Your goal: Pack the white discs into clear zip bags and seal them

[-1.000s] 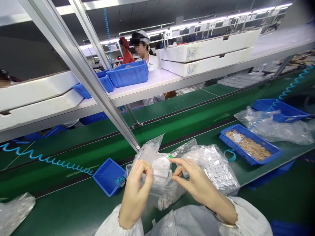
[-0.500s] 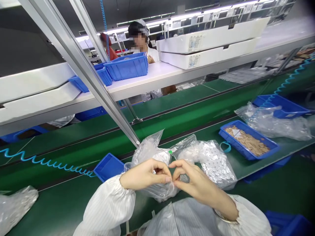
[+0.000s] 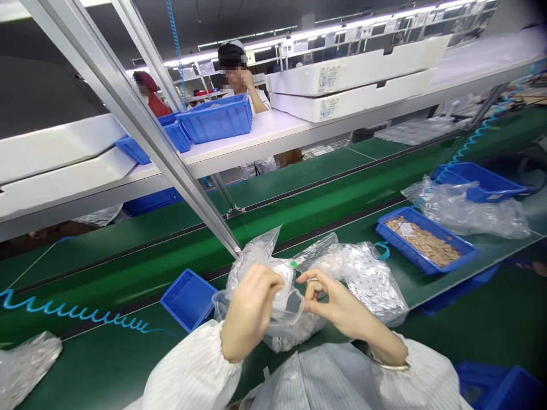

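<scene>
A clear plastic bag (image 3: 287,329) with small pale pieces inside rests on the green bench in front of me, its mouth spread into a loop. My right hand (image 3: 335,302) pinches the right edge of that mouth between thumb and fingers. Over the bag's left side is my left hand (image 3: 252,304), back toward me, fingers curled down and together; its fingertips and whatever they grip are hidden. Just behind the left hand stands another clear bag (image 3: 256,247) with white contents. To the right lies a flat bag of silvery pieces (image 3: 371,279).
An empty blue tray (image 3: 188,299) sits left of the bags, near a coiled blue hose (image 3: 85,312). At right are a blue tray of tan pieces (image 3: 427,242) and crumpled plastic (image 3: 474,208). A metal post (image 3: 171,165) slants down behind. Two people are beyond the shelf (image 3: 265,134).
My hands have moved apart from a joint pinch. The left hand turned and rose to the left, and the bag's mouth opened between them. The view shifted slightly.
</scene>
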Tool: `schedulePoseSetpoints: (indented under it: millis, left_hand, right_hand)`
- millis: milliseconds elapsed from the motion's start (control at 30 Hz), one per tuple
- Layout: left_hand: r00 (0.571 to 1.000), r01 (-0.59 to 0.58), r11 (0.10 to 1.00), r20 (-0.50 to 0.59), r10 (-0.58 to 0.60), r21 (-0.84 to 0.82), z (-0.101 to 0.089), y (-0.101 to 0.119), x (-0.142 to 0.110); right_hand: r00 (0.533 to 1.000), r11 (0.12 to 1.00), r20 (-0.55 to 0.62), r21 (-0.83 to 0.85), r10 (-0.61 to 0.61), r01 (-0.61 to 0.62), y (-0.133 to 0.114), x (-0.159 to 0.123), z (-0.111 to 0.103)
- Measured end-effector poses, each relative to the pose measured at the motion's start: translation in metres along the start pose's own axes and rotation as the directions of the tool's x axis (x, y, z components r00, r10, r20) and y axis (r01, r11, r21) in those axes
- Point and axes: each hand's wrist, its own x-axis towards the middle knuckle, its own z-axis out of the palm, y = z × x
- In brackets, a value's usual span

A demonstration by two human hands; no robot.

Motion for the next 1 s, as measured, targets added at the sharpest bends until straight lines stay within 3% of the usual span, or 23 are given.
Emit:
schedulePoseSetpoints:
  millis: [67, 133, 267, 333, 400, 500, 567, 633, 700, 900, 1000]
  left_hand:
    - [0.973, 0.109, 0.993, -0.206, -0.099, 0.038, -0.005, -0.006, -0.001]
    - [0.945, 0.211, 0.977, -0.258, -0.203, 0.002, -0.009, -0.011, -0.001]
    - [0.974, 0.223, 0.975, 0.037, -0.223, 0.017, -0.010, -0.018, -0.005]
    - [0.945, 0.278, 0.957, 0.155, -0.288, 0.082, -0.011, -0.026, -0.010]
    - [0.881, 0.416, 0.906, 0.213, -0.422, 0.073, -0.016, -0.040, -0.018]
    - [0.786, 0.590, 0.790, 0.342, -0.514, -0.168, -0.021, -0.069, -0.037]
    - [0.794, 0.604, 0.696, 0.372, -0.481, -0.389, -0.018, -0.086, -0.050]
    - [0.819, 0.573, 0.636, 0.330, -0.469, -0.516, -0.009, -0.096, -0.059]
    - [0.815, 0.574, 0.626, 0.291, -0.501, -0.528, 0.003, -0.098, -0.061]
    - [0.738, 0.603, 0.604, 0.079, -0.670, -0.521, 0.021, -0.072, -0.047]
    - [0.751, 0.552, 0.640, -0.014, -0.660, -0.534, 0.020, -0.060, -0.043]
  right_hand:
    - [0.999, 0.999, -0.040, 0.026, 0.029, -0.028, 0.008, 0.002, -0.005]
    - [0.997, 0.999, -0.070, 0.044, 0.027, -0.024, 0.014, 0.002, -0.009]
    - [0.984, 0.999, -0.176, -0.047, -0.014, 0.006, 0.013, 0.002, -0.018]
    - [0.971, 0.998, -0.234, -0.059, -0.047, 0.034, 0.011, 0.000, -0.023]
    - [0.957, 0.998, -0.280, -0.015, -0.069, 0.067, 0.012, -0.001, -0.029]
    - [0.931, 0.991, -0.361, 0.098, -0.046, 0.087, 0.018, -0.001, -0.039]
    - [0.912, 0.977, -0.410, 0.189, -0.016, 0.101, 0.026, -0.001, -0.045]
    - [0.905, 0.955, -0.426, 0.271, 0.006, 0.121, 0.033, 0.001, -0.049]
    - [0.910, 0.938, -0.414, 0.319, 0.010, 0.135, 0.038, 0.001, -0.051]
    - [0.901, 0.952, -0.434, 0.278, 0.006, 0.127, 0.036, -0.004, -0.055]
    - [0.867, 0.967, -0.499, 0.211, -0.018, 0.141, 0.034, -0.007, -0.056]
